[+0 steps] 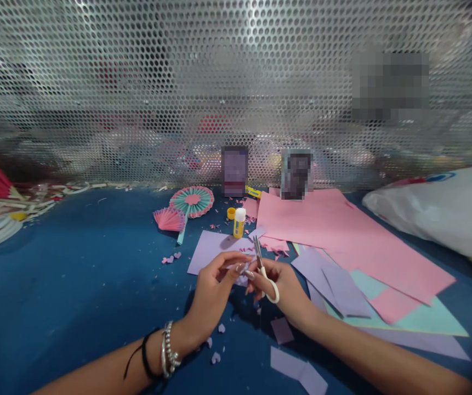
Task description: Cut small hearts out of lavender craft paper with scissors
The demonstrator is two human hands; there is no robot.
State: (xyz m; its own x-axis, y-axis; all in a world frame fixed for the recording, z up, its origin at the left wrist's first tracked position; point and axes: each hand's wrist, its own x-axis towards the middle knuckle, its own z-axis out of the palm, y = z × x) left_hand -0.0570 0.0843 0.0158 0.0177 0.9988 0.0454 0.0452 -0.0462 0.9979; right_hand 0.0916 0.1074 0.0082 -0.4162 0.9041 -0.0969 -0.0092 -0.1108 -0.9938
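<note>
My left hand (215,285) pinches a small scrap of lilac paper (242,280) between thumb and fingertips, over the blue table (75,274). My right hand (285,288) grips small scissors (260,263) with white handles, blades pointing up just beside that scrap. Both hands meet near the table's middle. A lilac sheet (209,249) lies just beyond them, and tiny lilac cut-outs (216,357) lie scattered below my left wrist.
A glue stick (239,222) stands upright with its yellow cap (231,213) beside it. Paper fans (192,202) lie behind. Pink (342,230), lilac and teal sheets (425,318) are piled to the right. A white bag (445,211) lies far right. A perforated metal screen (219,82) closes off the back.
</note>
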